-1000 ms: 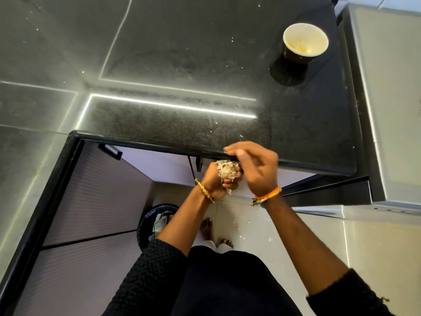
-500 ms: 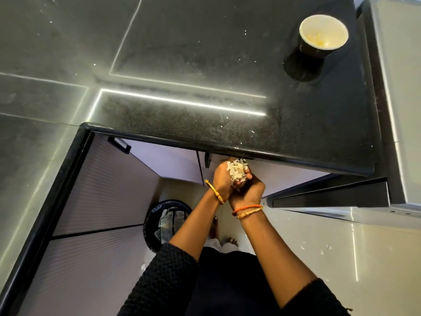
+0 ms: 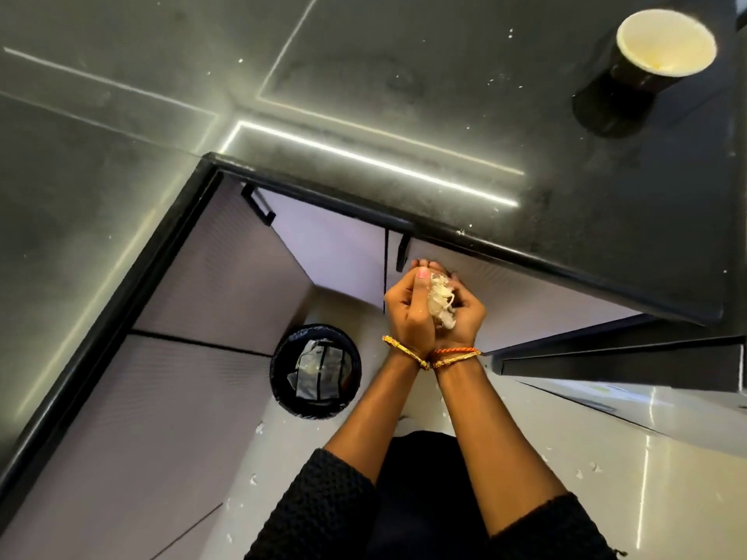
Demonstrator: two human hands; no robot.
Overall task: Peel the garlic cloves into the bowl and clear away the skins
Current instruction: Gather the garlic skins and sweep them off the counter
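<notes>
A heap of pale garlic skins lies cupped between my left hand and my right hand, fingers curled round it, wrists touching. The hands hang below the black counter's front edge, above the floor. The bowl, black outside and cream inside with a few yellowish cloves at its bottom, stands on the counter at the far right. A black bin with crumpled wrappers inside sits on the floor, left of and below my hands.
The dark counter forms an L, with a run along the left. Cabinet doors with black handles stand below it. Small skin flakes lie scattered on the pale floor and on the countertop.
My right hand has come off the counter edge and joined the left under the skins. Both hands have dropped lower and back from the counter; the bin has come further into view.
</notes>
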